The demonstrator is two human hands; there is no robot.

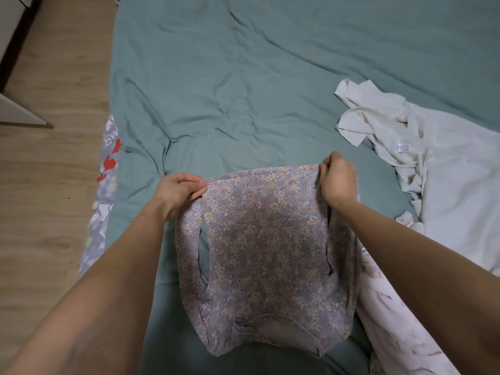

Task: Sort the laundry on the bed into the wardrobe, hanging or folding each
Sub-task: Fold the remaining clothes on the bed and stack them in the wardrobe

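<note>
Head view showed a floral top (pixel 267 255) spread flat on the bed (pixel 243 77), near its front edge. Left hand (pixel 180 193) pinched the far-left corner, fingers clamped on fabric. Right hand (pixel 336 180) gripped the far-right corner, fingers curled around the hem. White garment (pixel 433 163) lay crumpled to the right, wooden floor (pixel 51 185) on the left.

— What do we see left of the bed?
— Wooden floor (pixel 51 169), pale planks, running along our left side.
— And at the far left corner?
— White furniture (pixel 16 109) with a dark edge stands on that floor.
— Anything under the green cover?
— A grey patterned sheet (pixel 104 185) with red hearts and white letters shows along its left edge.
</note>
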